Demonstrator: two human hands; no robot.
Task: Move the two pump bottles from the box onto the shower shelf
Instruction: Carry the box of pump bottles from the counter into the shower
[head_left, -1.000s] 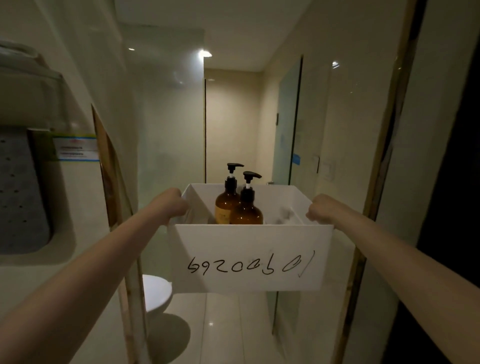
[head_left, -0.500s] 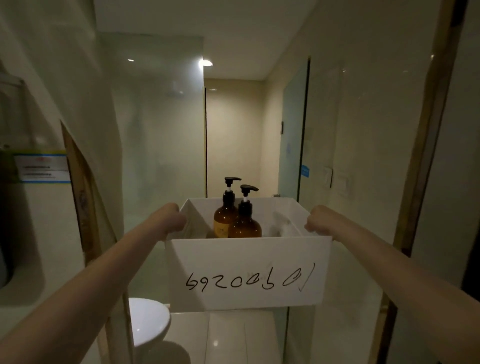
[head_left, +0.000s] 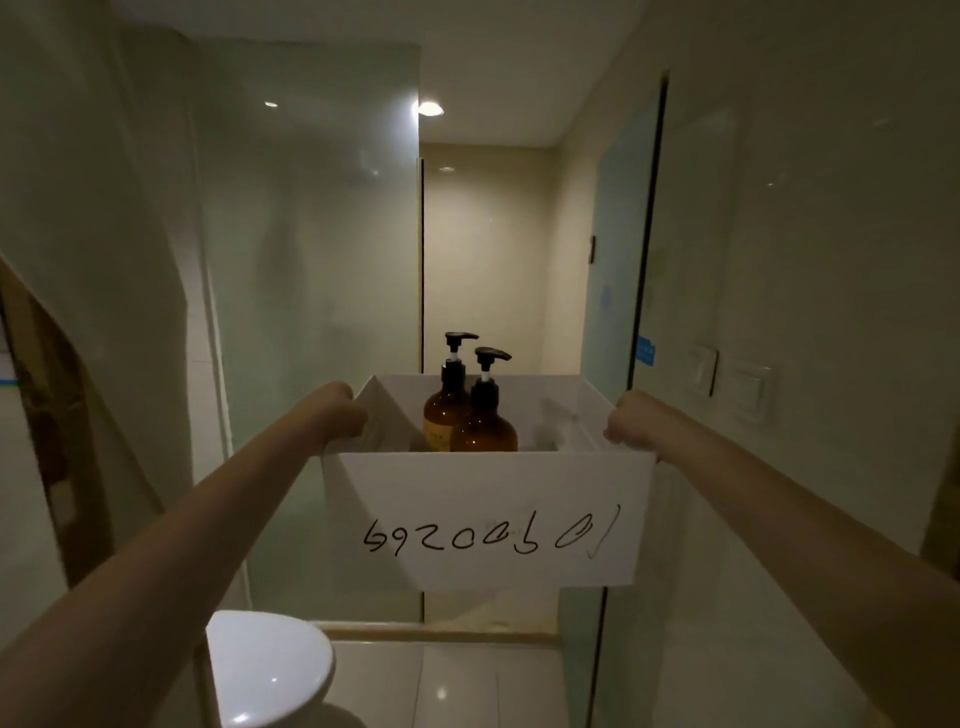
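I hold a white box out in front of me at chest height, with handwritten black digits on its near wall. My left hand grips its left rim and my right hand grips its right rim. Two amber pump bottles with black pumps stand upright inside, side by side: one further back and one nearer, to the right. Their lower parts are hidden by the box wall. No shower shelf is in view.
A glass shower partition stands ahead on the left, a glass door on the right. A white toilet sits low on the left. Wall switches are on the right wall. A raised threshold crosses the tiled floor.
I have walked forward into the bathroom with the box; the doorframe and left-hand counter have slid out of view and the toilet and glass are closer. Both hands keep the same grip.
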